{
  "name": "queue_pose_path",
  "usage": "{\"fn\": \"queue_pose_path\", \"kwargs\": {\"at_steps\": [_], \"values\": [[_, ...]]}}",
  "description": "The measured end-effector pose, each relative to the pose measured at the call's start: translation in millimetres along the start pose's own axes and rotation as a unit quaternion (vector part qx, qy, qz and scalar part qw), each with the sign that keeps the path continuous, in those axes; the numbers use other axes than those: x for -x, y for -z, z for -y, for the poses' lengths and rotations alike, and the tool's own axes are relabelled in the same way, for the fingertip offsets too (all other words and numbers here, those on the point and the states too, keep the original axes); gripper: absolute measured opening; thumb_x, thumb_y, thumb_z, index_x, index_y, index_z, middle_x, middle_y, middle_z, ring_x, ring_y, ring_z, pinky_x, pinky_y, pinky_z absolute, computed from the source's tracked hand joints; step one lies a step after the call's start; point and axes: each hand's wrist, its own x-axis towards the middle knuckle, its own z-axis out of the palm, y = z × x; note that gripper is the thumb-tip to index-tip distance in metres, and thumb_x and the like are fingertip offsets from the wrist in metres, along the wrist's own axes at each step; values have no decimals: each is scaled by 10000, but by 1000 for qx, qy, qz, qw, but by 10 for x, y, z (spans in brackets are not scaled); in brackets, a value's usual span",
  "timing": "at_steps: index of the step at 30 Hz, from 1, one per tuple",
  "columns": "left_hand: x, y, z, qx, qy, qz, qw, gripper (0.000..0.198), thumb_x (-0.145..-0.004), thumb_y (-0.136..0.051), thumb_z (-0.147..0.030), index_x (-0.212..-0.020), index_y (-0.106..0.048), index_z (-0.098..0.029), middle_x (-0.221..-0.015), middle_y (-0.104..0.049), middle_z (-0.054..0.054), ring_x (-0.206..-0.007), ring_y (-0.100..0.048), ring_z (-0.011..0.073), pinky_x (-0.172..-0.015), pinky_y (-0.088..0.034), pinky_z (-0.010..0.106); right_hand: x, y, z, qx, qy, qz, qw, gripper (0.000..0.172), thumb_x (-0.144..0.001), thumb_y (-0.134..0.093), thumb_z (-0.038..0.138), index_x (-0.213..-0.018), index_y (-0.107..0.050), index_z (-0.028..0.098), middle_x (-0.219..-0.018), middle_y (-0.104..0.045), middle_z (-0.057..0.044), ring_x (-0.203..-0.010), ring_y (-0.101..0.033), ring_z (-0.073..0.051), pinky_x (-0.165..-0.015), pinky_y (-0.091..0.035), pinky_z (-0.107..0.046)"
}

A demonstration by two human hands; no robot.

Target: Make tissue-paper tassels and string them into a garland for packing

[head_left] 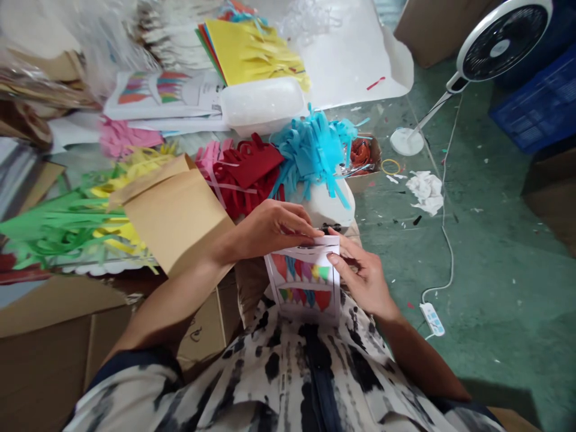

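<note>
A white paper sheet [306,288] printed with rows of coloured tassels stands in front of my chest, its top edge bent over. My left hand [281,225] pinches that top edge from the left, fingers closed. On the right side my right hand [360,270] grips the same sheet, thumb on the front and fingers behind. Beyond my hands lie cut tissue-paper fringes: a dark red bundle [245,171] and a light blue bundle [315,144]. A brown paper envelope [175,210] rests beside my left forearm.
Green fringes [67,219] spread at the left. A white plastic tray [263,105], printed sheets [162,96] and yellow fringed paper [252,51] lie farther back. At the right stand a fan [499,48] and a blue crate [540,102]; a power strip [432,318] lies on the floor.
</note>
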Motion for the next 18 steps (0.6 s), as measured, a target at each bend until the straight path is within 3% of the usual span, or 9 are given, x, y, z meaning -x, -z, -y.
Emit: {"fn": "queue_pose_path", "kwargs": {"at_steps": [5, 8, 12, 18], "values": [[22, -81, 64, 19, 10, -34, 999, 158, -900, -816, -309, -1015, -867, -212, -891, -771, 68, -754, -708, 125, -651, -542, 204, -12, -2, 19, 2, -11, 11, 1000, 525, -1025, -640, 433, -1525, -594, 281, -1316, -766, -33, -1244, -705, -263, -1043, -578, -363], [27, -117, 78, 15, 2, -53, 998, 170, -899, -817, -295, -1046, -862, -221, -936, -766, 73, -791, -707, 127, -664, -545, 206, -20, -3, 23, 4, -10, 9, 1000, 508, -1019, -650, 429, -1511, -609, 304, -1368, -744, -23, -1277, -694, -262, -1043, -584, -351], [36, -119, 80, 28, -2, -51, 998, 188, -912, -802, -271, -1087, -855, -227, -952, -782, 78, -795, -719, 127, -663, -550, 204, -32, -7, 15, -2, 1, 6, 1000, 472, -1011, -667, 417, -1475, -641, 337, -1473, -678, -7, -1302, -684, -249, -1043, -586, -329], [51, -101, 71, 12, 5, -52, 999, 186, -935, -780, -309, -1091, -856, -242, -948, -794, 78, -803, -735, 131, -686, -570, 206, -47, -30, 13, -22, -18, 6, 1000, 490, -1005, -670, 440, -1480, -637, 323, -1459, -688, -16, -1284, -693, -258, -1021, -599, -343]]}}
